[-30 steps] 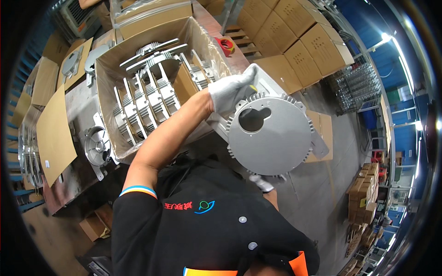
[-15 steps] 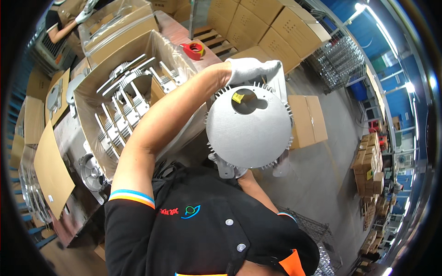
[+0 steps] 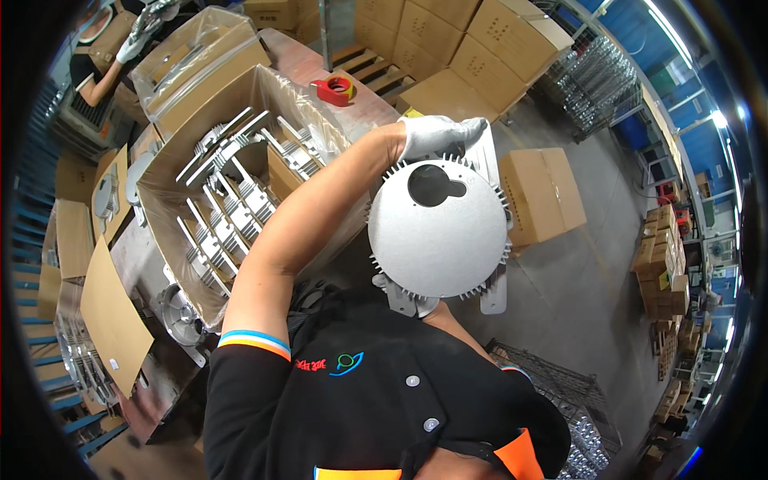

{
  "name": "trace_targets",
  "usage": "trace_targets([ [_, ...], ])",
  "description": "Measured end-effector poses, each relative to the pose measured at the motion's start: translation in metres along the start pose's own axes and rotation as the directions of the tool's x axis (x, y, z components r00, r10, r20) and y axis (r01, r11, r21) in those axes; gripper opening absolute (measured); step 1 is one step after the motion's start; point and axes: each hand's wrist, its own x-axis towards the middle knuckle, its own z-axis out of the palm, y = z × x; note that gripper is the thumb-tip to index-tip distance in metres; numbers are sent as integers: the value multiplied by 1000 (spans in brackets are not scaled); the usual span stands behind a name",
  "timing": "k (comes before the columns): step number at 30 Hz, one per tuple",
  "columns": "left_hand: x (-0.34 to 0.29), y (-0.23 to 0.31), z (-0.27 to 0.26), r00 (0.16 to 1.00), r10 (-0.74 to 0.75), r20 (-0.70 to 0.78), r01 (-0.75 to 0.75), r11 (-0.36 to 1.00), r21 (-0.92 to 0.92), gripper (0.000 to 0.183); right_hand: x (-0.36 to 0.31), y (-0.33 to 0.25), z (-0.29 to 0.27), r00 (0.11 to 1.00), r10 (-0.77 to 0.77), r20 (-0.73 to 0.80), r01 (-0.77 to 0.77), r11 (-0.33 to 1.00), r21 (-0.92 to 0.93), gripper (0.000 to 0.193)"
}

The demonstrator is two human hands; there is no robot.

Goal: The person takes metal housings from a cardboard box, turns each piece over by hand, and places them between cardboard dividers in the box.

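Note:
A round grey metal casting (image 3: pixel 436 240) with short fins around its rim, mounting legs and a keyhole-shaped opening is held up before my chest, its flat face turned to me. My left hand (image 3: pixel 440 136), in a white glove, closes over its far edge beside a flat metal arm. At the near edge, my right hand (image 3: pixel 428 307) supports the casting from below; the casting hides most of it and its fingers. To the left, a lined carton (image 3: pixel 172 172) holds several similar finned castings (image 3: pixel 232 200) standing in rows between cardboard dividers.
A red tape dispenser (image 3: pixel 334 91) lies on the table (image 3: pixel 292 52) beyond the carton. Another casting (image 3: pixel 180 314) and a cardboard sheet (image 3: pixel 112 308) are at left. Stacked cartons (image 3: pixel 432 40) stand ahead, and one carton (image 3: pixel 544 196) is on the right. A co-worker's gloved hand (image 3: pixel 132 46) shows far left.
The view has shifted, so the table and carton appear a little lower and farther right. The casting stays in both hands; the yellow patch seen through its opening is gone from there.

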Motion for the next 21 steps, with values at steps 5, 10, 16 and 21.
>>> trace_targets([
  [5,-7,-5,-3,1000,-10,-21,9,997,-79,57,5,10,-2,997,-70,25,70,997,-14,42],
  [10,-5,-8,-5,1000,-17,-22,14,995,-101,57,6,1,-7,984,171,46,-177,937,303,44],
  [16,-9,-7,-2,998,-16,-53,11,995,-101,59,23,25,-6,950,296,101,-312,870,382,55],
  [21,-9,-18,-6,995,-3,-102,-12,990,-138,57,7,14,0,958,282,57,-279,863,422,57],
])
